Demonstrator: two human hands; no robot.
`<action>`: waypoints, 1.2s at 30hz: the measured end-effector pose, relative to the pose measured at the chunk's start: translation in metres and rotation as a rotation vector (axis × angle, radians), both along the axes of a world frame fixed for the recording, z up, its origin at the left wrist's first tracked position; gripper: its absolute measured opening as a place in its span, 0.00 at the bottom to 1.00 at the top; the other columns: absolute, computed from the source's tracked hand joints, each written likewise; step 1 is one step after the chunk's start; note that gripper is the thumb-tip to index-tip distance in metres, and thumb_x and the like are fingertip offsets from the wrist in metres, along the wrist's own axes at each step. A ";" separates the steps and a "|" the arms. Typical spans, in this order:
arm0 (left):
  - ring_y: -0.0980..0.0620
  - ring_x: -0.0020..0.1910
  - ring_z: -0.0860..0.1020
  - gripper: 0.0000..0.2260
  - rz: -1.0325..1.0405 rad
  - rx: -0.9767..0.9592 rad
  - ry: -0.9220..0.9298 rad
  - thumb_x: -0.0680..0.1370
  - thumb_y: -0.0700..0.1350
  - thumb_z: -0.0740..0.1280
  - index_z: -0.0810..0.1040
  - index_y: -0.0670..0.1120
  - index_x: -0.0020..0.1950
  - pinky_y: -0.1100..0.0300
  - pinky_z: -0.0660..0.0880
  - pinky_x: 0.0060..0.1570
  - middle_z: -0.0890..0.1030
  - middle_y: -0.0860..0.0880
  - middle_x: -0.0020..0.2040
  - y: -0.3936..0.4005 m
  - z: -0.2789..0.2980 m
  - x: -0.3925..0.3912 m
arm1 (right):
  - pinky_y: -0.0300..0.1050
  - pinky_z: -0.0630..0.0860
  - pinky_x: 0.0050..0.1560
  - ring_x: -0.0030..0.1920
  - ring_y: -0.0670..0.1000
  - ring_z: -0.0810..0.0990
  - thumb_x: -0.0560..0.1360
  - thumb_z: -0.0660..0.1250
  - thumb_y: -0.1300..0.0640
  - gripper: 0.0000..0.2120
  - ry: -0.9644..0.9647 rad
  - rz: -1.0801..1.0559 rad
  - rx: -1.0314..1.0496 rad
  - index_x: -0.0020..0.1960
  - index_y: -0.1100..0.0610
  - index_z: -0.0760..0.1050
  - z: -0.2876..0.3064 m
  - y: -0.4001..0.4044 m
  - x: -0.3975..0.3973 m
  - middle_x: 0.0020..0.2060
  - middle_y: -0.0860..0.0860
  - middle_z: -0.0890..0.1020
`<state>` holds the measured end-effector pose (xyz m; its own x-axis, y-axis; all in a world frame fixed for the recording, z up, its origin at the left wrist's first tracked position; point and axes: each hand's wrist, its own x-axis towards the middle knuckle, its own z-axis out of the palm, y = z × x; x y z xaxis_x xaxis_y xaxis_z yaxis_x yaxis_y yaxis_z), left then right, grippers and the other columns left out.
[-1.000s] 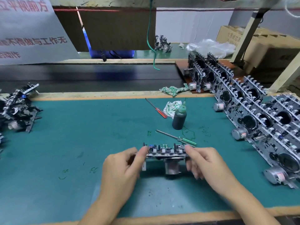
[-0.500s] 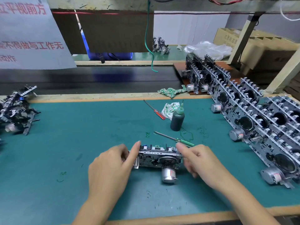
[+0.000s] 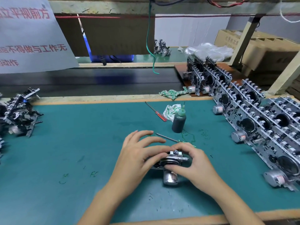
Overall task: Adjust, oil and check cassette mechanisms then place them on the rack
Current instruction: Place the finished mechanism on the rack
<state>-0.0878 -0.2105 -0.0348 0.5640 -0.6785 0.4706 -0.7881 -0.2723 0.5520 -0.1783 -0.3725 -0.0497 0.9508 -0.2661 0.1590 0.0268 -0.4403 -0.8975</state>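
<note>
A metal cassette mechanism (image 3: 174, 159) with a round silver motor (image 3: 170, 177) sits on the green mat, mostly covered by both hands. My left hand (image 3: 138, 158) lies over its left part, lower fingers curled round it and upper fingers stretched above. My right hand (image 3: 194, 164) grips its right end, thumb pressed on the flywheel side and fingers curled over the top. A dark oil bottle (image 3: 178, 120) with a green needle cap stands just behind. A green-handled screwdriver (image 3: 170, 139) lies behind my hands.
A row of finished mechanisms (image 3: 253, 120) leans on the rack along the right. A pile of mechanisms (image 3: 17, 112) lies at the left edge. A red screwdriver (image 3: 156, 112) and stained rags (image 3: 172, 109) lie behind the bottle. A black conveyor belt (image 3: 90, 82) runs beyond the mat.
The mechanism has been turned from lying lengthwise between my hands to end-on. Both hands have closed in over it, now covering most of it.
</note>
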 end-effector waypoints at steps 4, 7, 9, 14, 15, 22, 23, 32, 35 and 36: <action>0.56 0.63 0.69 0.13 -0.015 -0.029 0.031 0.77 0.55 0.60 0.84 0.58 0.51 0.43 0.66 0.64 0.81 0.62 0.53 -0.001 -0.002 -0.002 | 0.39 0.73 0.52 0.46 0.47 0.80 0.59 0.78 0.56 0.13 0.005 0.040 0.124 0.41 0.51 0.78 0.000 -0.002 0.003 0.43 0.47 0.82; 0.56 0.64 0.69 0.14 -0.008 -0.034 0.063 0.77 0.55 0.59 0.84 0.57 0.51 0.43 0.65 0.65 0.81 0.62 0.52 0.000 -0.002 -0.003 | 0.39 0.74 0.50 0.44 0.47 0.80 0.59 0.79 0.61 0.14 0.033 0.106 0.169 0.41 0.53 0.79 0.000 -0.006 0.006 0.42 0.49 0.82; 0.54 0.65 0.70 0.14 0.021 -0.022 0.066 0.77 0.55 0.59 0.84 0.57 0.50 0.43 0.65 0.65 0.80 0.63 0.52 -0.001 0.000 -0.004 | 0.38 0.74 0.48 0.42 0.45 0.80 0.59 0.79 0.60 0.14 0.024 0.093 0.194 0.41 0.54 0.79 -0.002 -0.006 0.007 0.40 0.48 0.82; 0.56 0.67 0.68 0.14 0.007 -0.021 0.121 0.76 0.57 0.58 0.84 0.59 0.50 0.51 0.63 0.66 0.79 0.66 0.53 -0.001 0.001 -0.005 | 0.36 0.74 0.47 0.42 0.44 0.80 0.59 0.78 0.57 0.13 -0.004 0.095 0.176 0.41 0.52 0.79 -0.002 -0.007 0.006 0.40 0.47 0.82; 0.57 0.67 0.68 0.14 -0.010 -0.020 0.133 0.76 0.57 0.58 0.83 0.60 0.51 0.53 0.63 0.66 0.78 0.67 0.53 -0.001 0.002 -0.004 | 0.36 0.74 0.48 0.42 0.44 0.80 0.59 0.78 0.56 0.13 0.000 0.103 0.156 0.41 0.51 0.78 -0.002 -0.009 0.007 0.41 0.47 0.82; 0.59 0.67 0.66 0.15 0.005 0.009 0.151 0.75 0.59 0.57 0.82 0.62 0.51 0.57 0.61 0.67 0.77 0.70 0.53 -0.001 0.000 -0.004 | 0.34 0.72 0.48 0.43 0.42 0.79 0.62 0.79 0.58 0.14 0.059 0.160 0.100 0.44 0.49 0.79 0.004 -0.012 0.002 0.41 0.44 0.82; 0.60 0.67 0.66 0.15 0.003 0.006 0.153 0.75 0.60 0.57 0.82 0.63 0.51 0.58 0.60 0.67 0.77 0.70 0.53 -0.001 0.000 -0.003 | 0.34 0.71 0.51 0.47 0.41 0.79 0.62 0.78 0.52 0.15 0.069 0.161 0.031 0.46 0.46 0.78 0.006 -0.015 0.000 0.43 0.42 0.81; 0.62 0.64 0.68 0.14 0.018 0.003 0.129 0.76 0.59 0.58 0.83 0.62 0.52 0.64 0.60 0.65 0.78 0.68 0.51 -0.001 -0.002 -0.003 | 0.41 0.70 0.36 0.37 0.45 0.71 0.69 0.64 0.38 0.19 -0.088 -0.044 -0.725 0.37 0.54 0.76 -0.011 -0.018 -0.023 0.32 0.43 0.74; 0.62 0.64 0.68 0.14 0.018 -0.001 0.122 0.76 0.59 0.58 0.83 0.62 0.51 0.65 0.60 0.64 0.79 0.67 0.51 -0.001 -0.003 -0.004 | 0.40 0.70 0.39 0.38 0.46 0.73 0.69 0.64 0.37 0.18 -0.100 -0.038 -0.748 0.40 0.52 0.78 -0.011 -0.022 -0.025 0.33 0.43 0.76; 0.62 0.64 0.68 0.14 0.018 -0.001 0.125 0.76 0.59 0.58 0.83 0.62 0.51 0.65 0.60 0.64 0.79 0.67 0.51 -0.001 -0.002 -0.004 | 0.40 0.70 0.39 0.38 0.46 0.73 0.68 0.64 0.36 0.19 -0.088 -0.040 -0.731 0.40 0.52 0.79 -0.010 -0.022 -0.025 0.34 0.43 0.77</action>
<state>-0.0919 -0.2119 -0.0369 0.6301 -0.6673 0.3970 -0.7085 -0.2847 0.6458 -0.2032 -0.3948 -0.0599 0.9180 -0.0969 0.3846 0.0572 -0.9272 -0.3701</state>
